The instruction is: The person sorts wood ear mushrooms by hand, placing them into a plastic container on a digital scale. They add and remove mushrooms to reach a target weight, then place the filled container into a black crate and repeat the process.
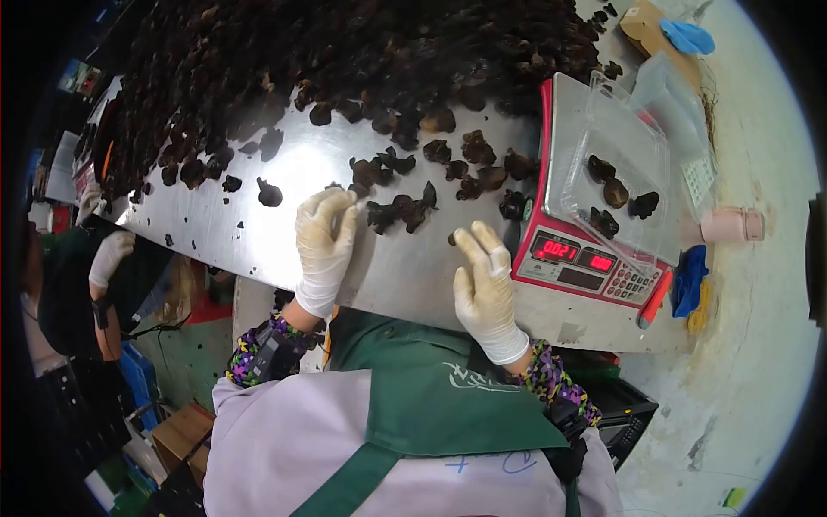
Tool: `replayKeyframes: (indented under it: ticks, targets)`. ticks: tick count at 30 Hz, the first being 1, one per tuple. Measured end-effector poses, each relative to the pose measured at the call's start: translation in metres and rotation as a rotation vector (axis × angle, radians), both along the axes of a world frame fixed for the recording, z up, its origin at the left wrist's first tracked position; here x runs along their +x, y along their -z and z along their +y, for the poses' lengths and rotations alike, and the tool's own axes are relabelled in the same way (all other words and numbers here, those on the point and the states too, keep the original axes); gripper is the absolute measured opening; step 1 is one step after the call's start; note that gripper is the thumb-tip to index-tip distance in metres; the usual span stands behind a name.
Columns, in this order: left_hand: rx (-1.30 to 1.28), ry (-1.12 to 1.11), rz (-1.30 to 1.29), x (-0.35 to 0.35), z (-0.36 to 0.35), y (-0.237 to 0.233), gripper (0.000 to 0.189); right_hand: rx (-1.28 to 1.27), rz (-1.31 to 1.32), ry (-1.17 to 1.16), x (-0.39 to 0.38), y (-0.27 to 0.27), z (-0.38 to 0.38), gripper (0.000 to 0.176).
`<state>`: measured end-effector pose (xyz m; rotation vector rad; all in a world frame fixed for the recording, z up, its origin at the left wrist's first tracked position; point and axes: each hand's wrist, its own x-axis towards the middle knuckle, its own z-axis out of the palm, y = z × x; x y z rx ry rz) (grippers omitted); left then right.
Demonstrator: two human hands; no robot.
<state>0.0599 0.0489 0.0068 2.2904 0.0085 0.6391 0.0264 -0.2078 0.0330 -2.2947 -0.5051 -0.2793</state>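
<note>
My left hand point(324, 246), in a pale glove, is over the steel table point(405, 280) with its fingers curled together. A dark bit shows at its fingertips, too small to make out. My right hand point(489, 293), gloved too, has its fingers apart beside a small dark piece. Between and beyond the hands lie loose wood ear mushrooms point(403, 209), dark brown and crinkled. To the right, a red and silver digital scale point(558, 274) shows 0.021. On it rests a clear plastic box point(573, 185) with several wood ear mushrooms point(615, 193) inside.
A large heap of wood ear mushrooms point(362, 52) covers the far side of the table. An orange-handled tool point(655, 299) lies at the scale's corner. Clear containers point(670, 99), a pink cup point(732, 225) and a blue cloth point(689, 282) are further right. Another person's gloved hand point(110, 257) is at left.
</note>
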Motion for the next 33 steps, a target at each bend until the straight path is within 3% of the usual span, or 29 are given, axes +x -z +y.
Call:
replayKeyframes:
  ticks: [4, 8, 13, 14, 18, 21, 24, 28, 31, 33]
  targets:
    - [-0.254, -0.045, 0.027, 0.008, 0.006, 0.002, 0.019, 0.048, 0.097, 0.033, 0.014, -0.004, 0.004, 0.062]
    - [-0.219, -0.054, 0.006, 0.022, 0.001, -0.015, 0.022, -0.008, 0.064, 0.102, 0.034, -0.006, 0.01, 0.064]
    - [0.066, -0.004, -0.042, 0.043, 0.001, -0.016, 0.042, -0.214, -0.03, 0.14, 0.08, -0.017, 0.018, 0.061]
    - [0.161, 0.052, 0.013, 0.051, 0.003, -0.016, 0.053, -0.27, -0.014, 0.171, 0.09, -0.016, 0.02, 0.061]
    - [0.278, 0.305, 0.134, 0.055, -0.013, -0.021, 0.063, -0.476, 0.173, 0.296, 0.125, -0.026, 0.04, 0.059]
    - [0.184, 0.368, 0.185, 0.044, -0.022, -0.018, 0.038, -0.6, 0.192, 0.325, 0.128, -0.018, 0.045, 0.053]
    - [0.177, 0.315, 0.074, 0.015, -0.019, -0.019, 0.03, -0.395, -0.008, 0.092, 0.089, -0.01, 0.042, 0.043]
    - [0.278, 0.221, 0.054, -0.021, -0.009, -0.016, 0.038, -0.291, -0.093, -0.031, 0.023, 0.004, 0.048, 0.039]
    - [0.212, 0.16, 0.056, -0.027, -0.004, -0.014, 0.042, -0.244, -0.197, -0.033, 0.02, -0.01, 0.036, 0.042]
    - [0.145, 0.165, 0.1, -0.022, -0.003, -0.015, 0.045, -0.326, -0.116, 0.053, 0.038, -0.024, 0.031, 0.046]
